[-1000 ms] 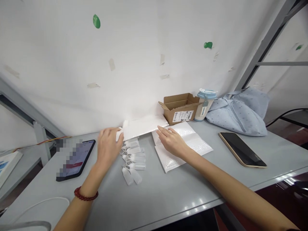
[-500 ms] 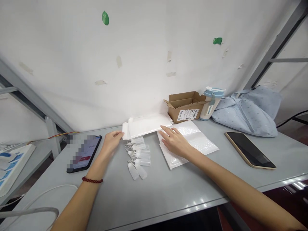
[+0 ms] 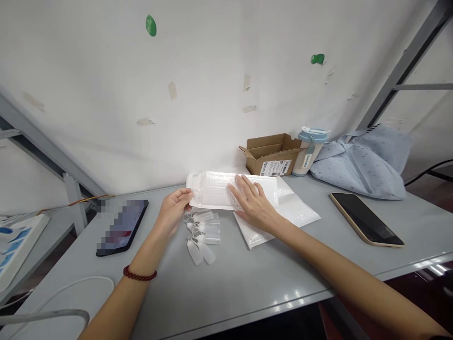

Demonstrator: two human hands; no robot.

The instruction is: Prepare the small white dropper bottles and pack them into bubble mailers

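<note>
A white bubble mailer is held by its left end in my left hand, thumb and fingers pinched on the edge. My right hand rests on the mailer's right half with its fingers stretched out. Under that hand and to its right lies a second white bubble mailer, partly covered. Just below the held mailer, several small translucent plastic tags or bottles with white loops lie in a loose column on the grey table; their exact kind is hard to make out.
An opened cardboard box and a lidded cup stand against the wall, beside a pale blue cloth bag. A phone lies at the right, another phone at the left. A white power strip and cables are at far left.
The bubble mailer has come nearer and shifted right, its face now tipped toward me. My left hand moved right with it; my right hand now lies on it.
</note>
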